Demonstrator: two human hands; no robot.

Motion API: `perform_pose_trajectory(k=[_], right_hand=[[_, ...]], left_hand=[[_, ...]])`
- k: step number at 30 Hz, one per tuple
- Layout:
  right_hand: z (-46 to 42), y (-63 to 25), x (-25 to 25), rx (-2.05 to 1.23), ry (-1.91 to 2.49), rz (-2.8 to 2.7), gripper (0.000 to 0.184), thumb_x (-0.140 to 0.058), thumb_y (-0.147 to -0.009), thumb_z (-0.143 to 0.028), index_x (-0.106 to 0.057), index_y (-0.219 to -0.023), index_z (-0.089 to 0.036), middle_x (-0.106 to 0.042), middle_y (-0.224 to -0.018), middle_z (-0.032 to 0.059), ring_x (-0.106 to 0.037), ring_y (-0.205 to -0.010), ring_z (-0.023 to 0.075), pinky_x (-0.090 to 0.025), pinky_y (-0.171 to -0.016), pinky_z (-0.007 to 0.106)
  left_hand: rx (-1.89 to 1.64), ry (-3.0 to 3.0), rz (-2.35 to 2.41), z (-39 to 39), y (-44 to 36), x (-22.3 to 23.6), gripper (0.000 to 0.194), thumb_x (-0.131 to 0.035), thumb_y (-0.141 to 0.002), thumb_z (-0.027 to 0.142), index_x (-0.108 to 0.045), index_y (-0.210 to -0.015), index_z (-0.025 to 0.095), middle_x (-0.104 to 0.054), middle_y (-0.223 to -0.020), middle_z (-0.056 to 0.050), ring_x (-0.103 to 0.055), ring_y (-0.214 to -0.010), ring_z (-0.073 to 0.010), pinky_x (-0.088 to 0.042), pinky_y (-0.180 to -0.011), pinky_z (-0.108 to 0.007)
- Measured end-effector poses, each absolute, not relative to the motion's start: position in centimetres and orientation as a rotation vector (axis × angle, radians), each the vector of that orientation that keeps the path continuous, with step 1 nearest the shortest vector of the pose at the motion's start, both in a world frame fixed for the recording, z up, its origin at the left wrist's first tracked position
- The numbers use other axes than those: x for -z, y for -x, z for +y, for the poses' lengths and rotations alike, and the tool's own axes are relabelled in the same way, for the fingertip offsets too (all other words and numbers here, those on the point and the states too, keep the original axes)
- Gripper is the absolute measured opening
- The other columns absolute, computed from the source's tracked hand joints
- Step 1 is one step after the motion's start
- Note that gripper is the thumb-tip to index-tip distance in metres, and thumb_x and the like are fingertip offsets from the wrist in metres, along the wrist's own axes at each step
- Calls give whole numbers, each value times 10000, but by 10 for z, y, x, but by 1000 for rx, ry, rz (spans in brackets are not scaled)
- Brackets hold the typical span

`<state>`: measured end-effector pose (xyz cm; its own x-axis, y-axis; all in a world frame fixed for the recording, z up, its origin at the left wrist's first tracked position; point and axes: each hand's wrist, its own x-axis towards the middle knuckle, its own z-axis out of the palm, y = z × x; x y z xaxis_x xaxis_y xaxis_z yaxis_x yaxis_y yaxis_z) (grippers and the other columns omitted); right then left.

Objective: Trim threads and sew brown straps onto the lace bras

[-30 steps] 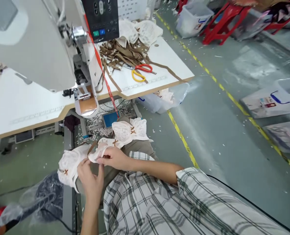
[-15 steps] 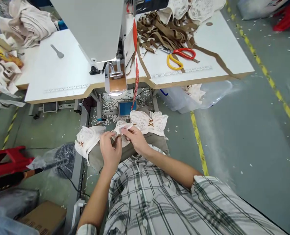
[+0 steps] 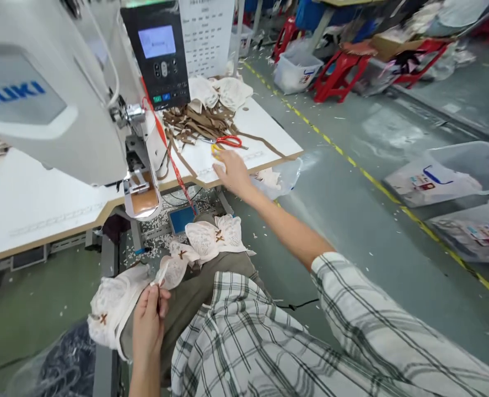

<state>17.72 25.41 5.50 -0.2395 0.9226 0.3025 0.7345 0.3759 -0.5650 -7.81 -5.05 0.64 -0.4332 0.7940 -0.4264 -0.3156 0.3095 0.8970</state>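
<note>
My left hand (image 3: 150,309) is closed on the edge of a white lace bra (image 3: 173,270) lying across my lap; thumb and fingers pinch it near the cup's end. Stretched out over the table's front edge, my right hand (image 3: 232,170) has its fingers apart at the yellow handle of the scissors (image 3: 230,141), covering part of that handle. The scissors' red handle shows beyond the fingertips. More white lace pieces with brown bows drape over my knees, one lace piece (image 3: 106,306) to the left and another (image 3: 219,237) to the right.
A sewing machine (image 3: 54,99) stands at the left, with a control panel (image 3: 157,55) behind it. Brown strips (image 3: 198,122) are heaped beyond the scissors on the white table (image 3: 261,124). An orange-red ribbon (image 3: 161,132) hangs down beside the machine. Clear bins (image 3: 442,171) sit on the floor at right.
My right hand has left the lace bra and reached forward to the scissors on the table. My left hand still grips the bra. The view has swung up and to the right.
</note>
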Motion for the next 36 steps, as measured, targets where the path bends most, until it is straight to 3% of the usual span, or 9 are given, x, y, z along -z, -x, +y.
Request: perform_pose_trajectory(k=[4,11,14,17,19,22,26,29,36], right_hand=[[333,-199,-83,-140,1786,-2266,455,-537,-962,-252,-543,-1368,-46,-574,-1339,273,-542,-1213,345,-421,-999,449],[329,-193,-97,-73,1832,-2365,396,-562,-974,-207,-564,-1284,39,-646,-1193,278,-654,-1061,264,-421,-835,312],[310,-198,-101,-43,1856,-2356,592,-333,-1043,-378,-504,-1350,99,-582,-1265,303,-633,-1120,273,-364,-775,346],[294,-217,-101,-26,1877,-2363,940,-251,-916,-657,-534,-1330,138,-574,-1258,322,-586,-1160,324,-309,-736,459],[274,-235,-97,47,1773,-2358,971,-392,-822,-774,-624,-1322,26,-623,-1229,277,-585,-1154,344,-309,-708,478],[214,-255,-85,-84,1422,-2372,836,-567,-809,-751,-633,-1378,-143,-691,-1090,227,-598,-1111,328,-377,-694,481],[109,-239,-61,-612,1055,-2503,670,-684,-837,-464,-522,-1470,-317,-634,-1178,177,-620,-1016,284,-521,-749,446],[55,-202,-44,-774,842,-2573,758,-737,-764,-344,-491,-1481,-346,-576,-1193,132,-610,-1048,288,-553,-838,450],[32,-146,-33,-947,686,-2489,725,-732,-785,-347,-503,-1472,-314,-570,-1132,85,-575,-1014,232,-533,-852,391]], left_hand=[[-1353,-347,1493,-45,71,-20,466,-881,-635,512,-604,-750,156,-663,-677,14,-356,-431,-19,-305,-422,-164],[-1459,-189,1504,-41,69,-33,535,-959,-495,446,-627,-789,147,-713,-749,-7,-509,-529,-50,-435,-496,-169],[-1523,-227,1471,-47,66,-36,477,-928,-579,437,-614,-787,144,-707,-735,-8,-515,-532,-44,-414,-498,-155],[-1570,-288,1441,-52,67,-35,431,-892,-646,435,-622,-806,139,-728,-788,-29,-523,-537,-40,-399,-493,-152],[-1588,-302,1441,-55,67,-33,407,-873,-680,435,-643,-832,135,-736,-791,-38,-530,-532,-42,-382,-480,-153],[-1588,-314,1451,-59,64,-32,360,-836,-737,433,-670,-866,140,-753,-803,-52,-567,-546,-59,-406,-494,-168],[-1576,-338,1463,-62,58,-30,300,-813,-770,412,-685,-862,156,-778,-877,-70,-626,-597,-89,-488,-568,-209],[-1560,-363,1480,-63,56,-30,281,-799,-791,402,-693,-888,161,-781,-883,-73,-639,-611,-102,-515,-592,-224],[-1522,-551,1579,-68,53,-38,224,-763,-837,393,-754,-936,192,-741,-788,-26,-640,-613,-109,-522,-585,-218]])
